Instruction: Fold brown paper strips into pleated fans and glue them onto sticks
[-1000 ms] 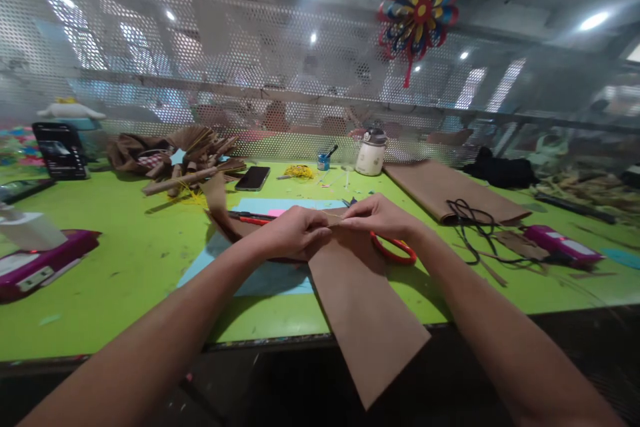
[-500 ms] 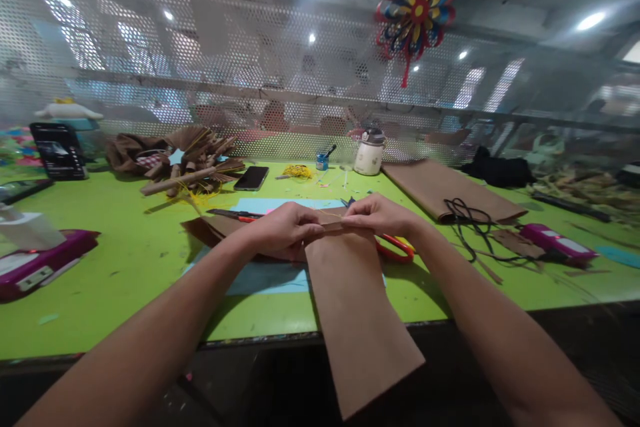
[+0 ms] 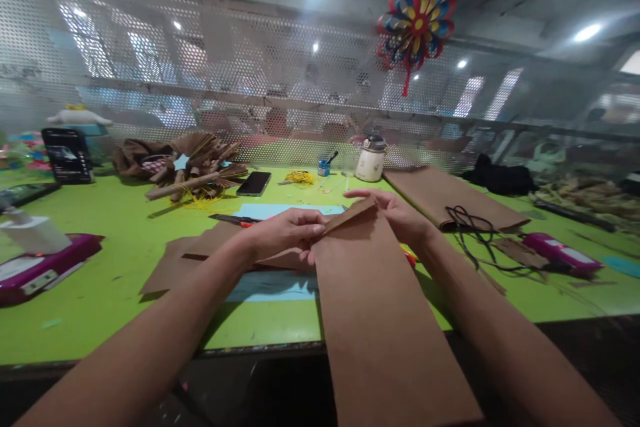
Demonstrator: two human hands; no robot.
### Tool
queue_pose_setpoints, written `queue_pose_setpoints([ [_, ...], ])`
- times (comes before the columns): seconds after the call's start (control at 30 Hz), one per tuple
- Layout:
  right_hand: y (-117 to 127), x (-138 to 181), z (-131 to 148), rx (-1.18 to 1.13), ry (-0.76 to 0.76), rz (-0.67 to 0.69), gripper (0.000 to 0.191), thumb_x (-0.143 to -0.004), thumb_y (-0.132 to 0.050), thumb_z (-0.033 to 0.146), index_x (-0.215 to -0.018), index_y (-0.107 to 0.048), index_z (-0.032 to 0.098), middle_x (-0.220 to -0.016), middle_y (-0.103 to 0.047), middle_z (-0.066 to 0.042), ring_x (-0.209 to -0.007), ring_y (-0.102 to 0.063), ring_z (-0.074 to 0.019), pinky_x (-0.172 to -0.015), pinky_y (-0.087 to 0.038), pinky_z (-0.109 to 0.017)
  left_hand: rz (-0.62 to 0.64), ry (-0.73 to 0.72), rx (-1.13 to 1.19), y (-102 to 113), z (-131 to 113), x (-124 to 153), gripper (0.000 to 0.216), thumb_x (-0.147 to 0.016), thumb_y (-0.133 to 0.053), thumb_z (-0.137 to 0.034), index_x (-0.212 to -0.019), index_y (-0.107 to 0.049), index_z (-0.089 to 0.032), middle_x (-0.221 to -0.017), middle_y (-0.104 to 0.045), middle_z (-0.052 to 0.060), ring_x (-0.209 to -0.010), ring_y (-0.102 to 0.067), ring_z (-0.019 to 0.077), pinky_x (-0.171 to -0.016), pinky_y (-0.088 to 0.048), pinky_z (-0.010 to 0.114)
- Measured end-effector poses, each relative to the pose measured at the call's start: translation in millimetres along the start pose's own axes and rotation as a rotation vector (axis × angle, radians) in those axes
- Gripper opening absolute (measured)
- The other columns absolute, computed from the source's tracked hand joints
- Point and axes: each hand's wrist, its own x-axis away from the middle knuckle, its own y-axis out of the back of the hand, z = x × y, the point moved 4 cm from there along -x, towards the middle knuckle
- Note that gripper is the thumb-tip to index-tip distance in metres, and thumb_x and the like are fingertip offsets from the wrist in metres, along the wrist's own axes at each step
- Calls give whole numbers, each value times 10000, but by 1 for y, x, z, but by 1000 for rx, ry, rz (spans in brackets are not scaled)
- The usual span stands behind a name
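A long strip of brown kraft paper (image 3: 385, 320) runs from the green table (image 3: 125, 247) toward me and hangs over its near edge. My left hand (image 3: 285, 230) pinches the strip's far left corner, fingers closed on it. My right hand (image 3: 397, 213) reaches behind the raised far edge of the strip, fingers curled round it. Red-handled scissors (image 3: 407, 255) lie just under my right wrist, mostly hidden. More brown paper (image 3: 185, 260) lies flat on a light blue sheet (image 3: 273, 283) left of my hands.
A black phone (image 3: 253, 183), a small blue pot (image 3: 324, 164), a white jar (image 3: 371, 159) and a heap of folded brown paper fans (image 3: 193, 163) stand further back. Brown sheets with black cord (image 3: 467, 220) lie right. Pink staplers (image 3: 37, 263) (image 3: 560, 250) sit at both sides. A perforated screen closes the back.
The brown strip has been pulled toward me and its far edge lifted. The loose brown paper on the left has dropped flat on the table. My right hand has slipped behind the strip's top edge.
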Motion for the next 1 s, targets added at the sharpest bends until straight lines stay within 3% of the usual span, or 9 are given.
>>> queue_pose_setpoints([
  [0.07, -14, 3, -1, 40, -44, 169, 424, -694, -671, 242, -1103, -566, 205, -880, -636, -36, -749, -594, -143, -705, -479, -294, 40, 4, 88, -6, 4, -3, 167, -856, -455, -303, -898, -523, -157, -651, -567, 10, -548, -507, 89, -551, -374, 232],
  [0.17, -28, 5, 0, 124, -6, 322, 303, -713, -652, 263, -997, -615, 164, -910, -620, -61, -831, -582, -164, -766, -461, -315, 113, 41, 184, -15, 7, -6, 126, -833, -498, -283, -861, -524, -162, -641, -570, 13, -525, -503, 89, -523, -366, 230],
  [0.27, -32, 4, 3, 164, 108, 327, 221, -693, -672, 262, -877, -621, 151, -894, -599, -49, -850, -558, -153, -799, -439, -310, 197, 66, 207, -25, 6, -6, 184, -819, -521, -318, -910, -540, -160, -682, -597, 33, -577, -545, 115, -540, -394, 247],
  [0.37, -32, 3, 3, 180, 111, 278, 214, -700, -665, 280, -847, -593, 143, -868, -586, -42, -825, -546, -144, -799, -430, -309, 212, 82, 156, -26, 6, -6, 243, -782, -567, -357, -901, -578, -147, -794, -624, 63, -695, -579, 145, -611, -434, 271],
  [0.47, -29, 3, 3, 191, 76, 183, 205, -729, -631, 317, -841, -558, 162, -813, -582, -24, -744, -540, -126, -716, -433, -273, 65, 119, 130, -13, 12, -8, 265, -759, -595, -338, -943, -588, -147, -836, -623, 57, -713, -577, 141, -650, -449, 283],
  [0.6, -25, 1, -2, 272, -21, 142, 180, -760, -581, 328, -853, -540, 179, -747, -565, 4, -641, -504, -97, -601, -397, -224, -342, 54, 154, 18, 12, -8, 322, -777, -552, -396, -923, -584, -111, -776, -608, 61, -692, -565, 128, -658, -447, 271],
  [0.67, -25, -1, -5, 433, -38, 142, 152, -771, -559, 298, -837, -560, 162, -733, -553, 4, -641, -489, -95, -593, -378, -218, -431, 17, 140, 26, 9, -7, 396, -788, -498, -470, -927, -588, -110, -778, -604, 62, -697, -557, 124, -660, -439, 261],
  [0.8, -28, -7, -8, 790, 41, 102, 126, -774, -526, 248, -788, -591, 142, -723, -560, -7, -668, -480, -109, -611, -368, -228, -342, -11, -237, 21, 3, -9, 383, -725, -559, -478, -875, -619, -132, -818, -614, 44, -769, -544, 148, -687, -412, 258],
  [1.0, -28, -7, -8, 972, 80, 39, 132, -760, -524, 234, -793, -621, 151, -743, -601, -18, -686, -503, -120, -624, -382, -234, -345, -16, -598, 20, 7, -10, 159, -706, -565, -295, -723, -559, -137, -660, -539, -13, -633, -480, 114, -576, -353, 223],
])
